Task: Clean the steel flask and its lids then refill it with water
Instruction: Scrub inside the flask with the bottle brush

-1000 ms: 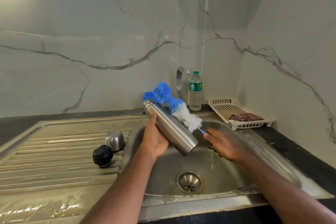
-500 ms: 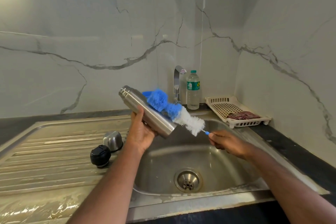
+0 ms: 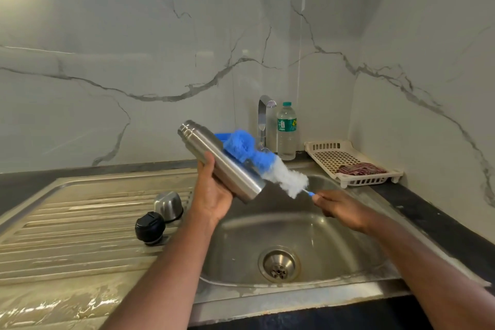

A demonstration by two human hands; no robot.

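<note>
My left hand [image 3: 214,193] grips the steel flask [image 3: 222,161] around its body, holding it tilted above the sink's left edge with its mouth pointing up and left. My right hand [image 3: 338,206] pinches the thin handle of a blue and white bottle brush [image 3: 265,163], whose bristles lie against the far side of the flask. The steel cup lid [image 3: 168,206] and the black stopper lid [image 3: 149,228] stand on the ribbed draining board [image 3: 80,236].
The sink basin [image 3: 334,249] with its drain [image 3: 279,265] lies below my hands. A tap [image 3: 263,120] and a plastic water bottle [image 3: 286,131] stand behind it. A cream plastic tray [image 3: 348,161] holding a reddish scrubber sits on the dark counter at right.
My left hand has lifted the flask up and to the left, away from over the basin. The brush stays alongside it, and my right hand has barely shifted.
</note>
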